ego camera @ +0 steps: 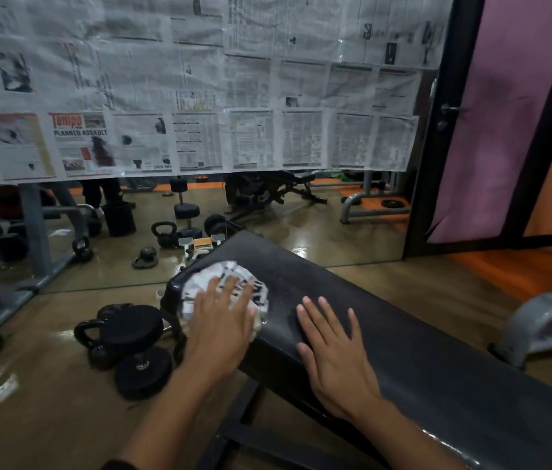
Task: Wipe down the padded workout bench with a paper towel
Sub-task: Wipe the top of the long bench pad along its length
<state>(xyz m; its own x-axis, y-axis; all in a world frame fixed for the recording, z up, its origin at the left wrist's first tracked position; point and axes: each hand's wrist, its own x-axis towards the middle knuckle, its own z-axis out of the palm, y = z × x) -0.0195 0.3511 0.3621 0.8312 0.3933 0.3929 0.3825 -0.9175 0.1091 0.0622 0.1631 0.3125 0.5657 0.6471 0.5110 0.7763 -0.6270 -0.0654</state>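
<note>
Newspaper sheets [200, 96] cover the mirror ahead of us, weights strewn on the floor below. We press the paper towel [223, 290] flat under our left hand [220, 327], fingers straight and spread over the wad, so the whole palm drives it across the worktop [437, 334] at its far end. Just right of that grip, our right hand [335, 361] lies flat and empty on the padding (probably to steady us). A dumbbell [135, 347] sits on the floor left of the towel.

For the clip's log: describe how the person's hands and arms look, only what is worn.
Left hand and right hand are bare: no gloves, rings or watch visible. Both forearms are uncovered; a dark sleeve edge shows at the bottom of the left arm.
</note>
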